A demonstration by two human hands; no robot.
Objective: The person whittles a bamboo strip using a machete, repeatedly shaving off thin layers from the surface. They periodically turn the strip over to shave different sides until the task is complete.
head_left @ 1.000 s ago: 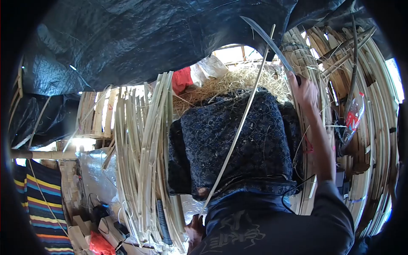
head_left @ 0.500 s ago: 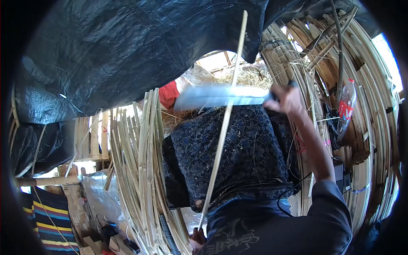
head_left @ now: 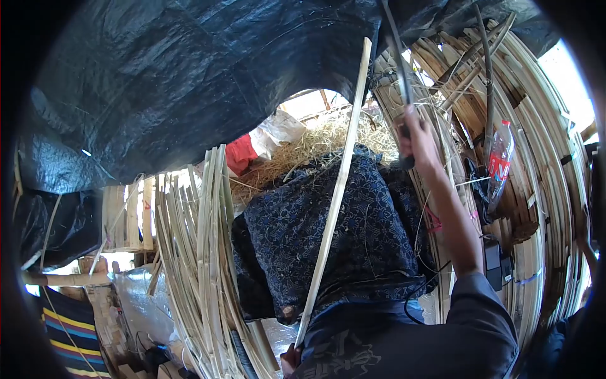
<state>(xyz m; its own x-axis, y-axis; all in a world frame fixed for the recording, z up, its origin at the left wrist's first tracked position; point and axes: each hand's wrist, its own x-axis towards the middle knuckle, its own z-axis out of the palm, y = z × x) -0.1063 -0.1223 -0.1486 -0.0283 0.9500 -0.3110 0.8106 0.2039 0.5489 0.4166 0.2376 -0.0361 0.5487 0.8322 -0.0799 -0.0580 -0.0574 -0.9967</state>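
Observation:
My right hand (head_left: pixel 416 142) is closed round the dark handle of a machete (head_left: pixel 400 60), raised to the right of the strip, its blade pointing up and away. Low in the view, my left hand (head_left: pixel 290 360) grips the near end of a long, pale bamboo strip (head_left: pixel 336 203); part of that hand is hidden by the dark shirt. The strip slants up and away across a blue-black patterned cloth (head_left: pixel 315 234) spread over my lap. Blade and strip are apart.
Bundled bamboo strips (head_left: pixel 211 252) stand on the left, with more stacked slats (head_left: pixel 536 164) on the right. A plastic bottle (head_left: pixel 500 161) rests against the right stack. Shavings (head_left: pixel 328 136) are heaped beyond the cloth. Black plastic sheeting (head_left: pixel 170 82) hangs overhead.
The machete has swung from lying across the strip to upright on its right, and my right hand has turned with it. My left hand still grips the strip.

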